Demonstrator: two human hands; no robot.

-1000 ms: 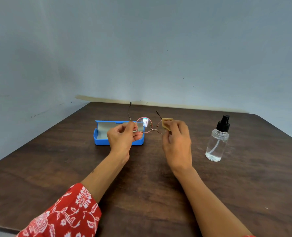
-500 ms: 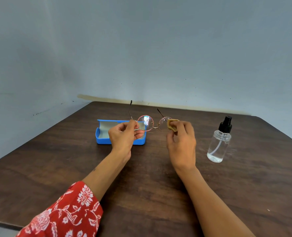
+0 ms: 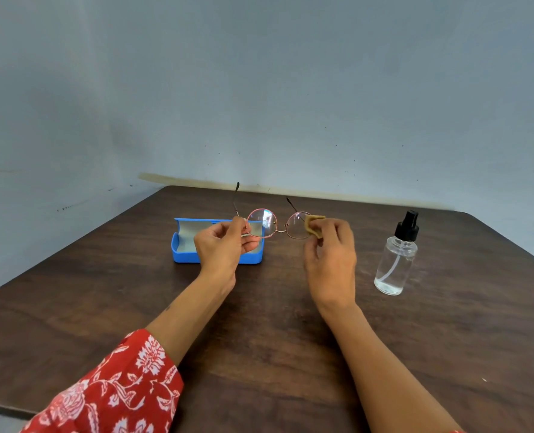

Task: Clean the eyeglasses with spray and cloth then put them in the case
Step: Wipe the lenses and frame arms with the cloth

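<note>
- The left hand [image 3: 221, 245] pinches the eyeglasses [image 3: 276, 223] by the left rim, held above the table [image 3: 72, 292].
- The right hand [image 3: 331, 254] pinches a tan cloth [image 3: 313, 225] against the right lens.
- The open blue case [image 3: 184, 245] lies behind the left hand.
- The spray bottle [image 3: 395, 257] stands upright, right of the right hand.

Bare dark wooden table [image 3: 275, 354] lies open in front; an open blue case [image 3: 184, 256] stands far left, a spray bottle [image 3: 395, 260] far right.
</note>
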